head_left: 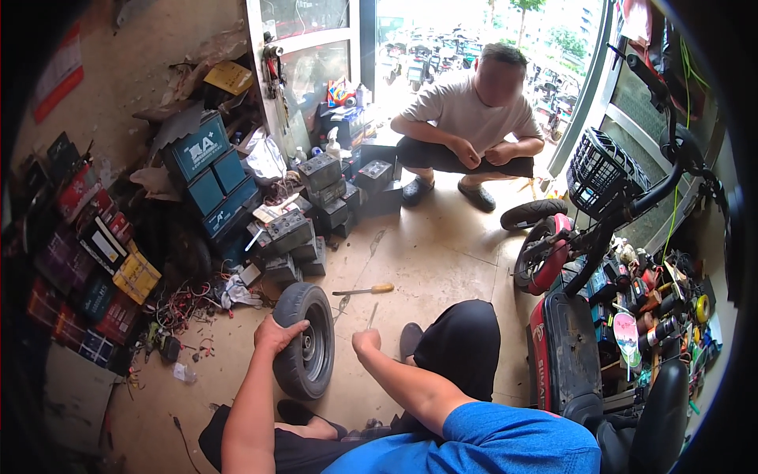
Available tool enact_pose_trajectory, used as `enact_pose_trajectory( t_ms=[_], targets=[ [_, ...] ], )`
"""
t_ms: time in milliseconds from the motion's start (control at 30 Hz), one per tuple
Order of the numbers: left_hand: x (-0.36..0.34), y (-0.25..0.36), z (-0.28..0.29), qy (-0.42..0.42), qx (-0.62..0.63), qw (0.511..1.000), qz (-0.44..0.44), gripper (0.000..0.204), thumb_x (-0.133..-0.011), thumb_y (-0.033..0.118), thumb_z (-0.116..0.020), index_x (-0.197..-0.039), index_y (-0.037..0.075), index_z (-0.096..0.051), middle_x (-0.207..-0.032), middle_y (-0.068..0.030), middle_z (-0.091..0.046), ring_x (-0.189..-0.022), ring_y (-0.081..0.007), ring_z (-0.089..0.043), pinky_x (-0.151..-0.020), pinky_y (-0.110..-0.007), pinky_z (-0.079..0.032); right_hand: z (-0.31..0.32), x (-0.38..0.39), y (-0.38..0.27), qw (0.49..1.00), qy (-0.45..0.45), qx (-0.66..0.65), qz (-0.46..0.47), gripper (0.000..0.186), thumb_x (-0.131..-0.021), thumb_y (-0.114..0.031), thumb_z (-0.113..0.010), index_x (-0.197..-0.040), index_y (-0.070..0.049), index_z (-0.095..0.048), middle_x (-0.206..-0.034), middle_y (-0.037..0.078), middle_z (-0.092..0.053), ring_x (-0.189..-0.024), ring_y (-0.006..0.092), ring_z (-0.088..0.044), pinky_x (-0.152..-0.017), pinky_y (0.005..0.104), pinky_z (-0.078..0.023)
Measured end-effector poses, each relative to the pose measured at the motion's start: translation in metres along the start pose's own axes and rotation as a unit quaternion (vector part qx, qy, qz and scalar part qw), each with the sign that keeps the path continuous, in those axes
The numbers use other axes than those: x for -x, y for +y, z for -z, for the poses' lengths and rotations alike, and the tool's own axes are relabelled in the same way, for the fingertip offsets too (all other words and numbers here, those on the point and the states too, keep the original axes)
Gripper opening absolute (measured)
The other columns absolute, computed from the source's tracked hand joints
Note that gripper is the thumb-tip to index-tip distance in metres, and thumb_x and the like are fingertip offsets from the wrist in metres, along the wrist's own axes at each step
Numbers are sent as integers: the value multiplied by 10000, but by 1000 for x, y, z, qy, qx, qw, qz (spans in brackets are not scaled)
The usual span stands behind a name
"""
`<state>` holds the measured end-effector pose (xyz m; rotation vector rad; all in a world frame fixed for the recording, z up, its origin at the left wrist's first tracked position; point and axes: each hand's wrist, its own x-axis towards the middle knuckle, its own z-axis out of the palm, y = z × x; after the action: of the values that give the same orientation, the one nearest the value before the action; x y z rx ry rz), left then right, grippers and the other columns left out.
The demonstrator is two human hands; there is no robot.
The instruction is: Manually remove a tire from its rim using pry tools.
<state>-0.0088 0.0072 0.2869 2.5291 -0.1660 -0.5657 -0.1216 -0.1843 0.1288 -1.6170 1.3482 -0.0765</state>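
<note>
A small black-tyred wheel (302, 340) with a grey metal hub stands upright on the floor in front of me. My left hand (276, 335) grips its tyre from the left, thumb laid over the near sidewall. To the right of the wheel, apart from it, my right hand (366, 340) is closed round a thin metal tool (373, 316). Only the tool's narrow shaft shows, pointing away from me; its other end is hidden in the fist. Beyond both hands, a screwdriver (382, 289) with a yellowish handle lies on the floor.
Another person (482, 118) squats in the doorway. At right stands a scooter (572, 347) with a black basket (604, 174); a loose tyre (534, 214) lies near its front wheel. Stacked batteries (288, 231) and blue boxes (217, 186) line the left. Tools and bottles crowd the right wall.
</note>
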Motion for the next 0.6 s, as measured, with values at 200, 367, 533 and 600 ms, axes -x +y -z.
enact_pose_trajectory(
  t_ms=[200, 367, 533, 600],
  targets=[
    [-16, 38, -62, 28, 152, 988, -25, 806, -714, 617, -837, -1276, 62, -678, -1215, -161, -715, -1104, -282, -695, -947, -381, -530, 43, 7, -114, 966, -25, 0, 259, 265, -797, -157, -598, -967, 36, -663, -1001, 312, -682, -1010, 472, -656, -904, 504, -512],
    [2, 62, -76, 45, 127, 990, 41, 990, -682, 754, -755, -1265, -37, -631, -1220, -255, -687, -1132, -385, -677, -923, -440, -541, 53, 29, -176, 911, -163, 153, 346, 298, -767, -148, -595, -922, 81, -707, -995, 324, -683, -1006, 451, -677, -885, 500, -536],
    [8, 73, -106, 88, 180, 977, 67, 957, -697, 728, -767, -1245, -41, -607, -1208, -264, -681, -1128, -394, -669, -929, -450, -535, 45, 0, -154, 891, -158, 178, 387, 326, -794, -171, -574, -944, 83, -712, -1061, 336, -670, -1055, 454, -657, -950, 480, -514],
    [11, 47, -107, 108, 189, 971, 97, 937, -717, 700, -774, -1254, -45, -589, -1208, -263, -678, -1119, -387, -673, -930, -446, -536, 39, 24, -146, 890, -159, 132, 406, 354, -830, -206, -562, -964, 98, -685, -1087, 346, -660, -1072, 465, -646, -975, 475, -502]
  ],
)
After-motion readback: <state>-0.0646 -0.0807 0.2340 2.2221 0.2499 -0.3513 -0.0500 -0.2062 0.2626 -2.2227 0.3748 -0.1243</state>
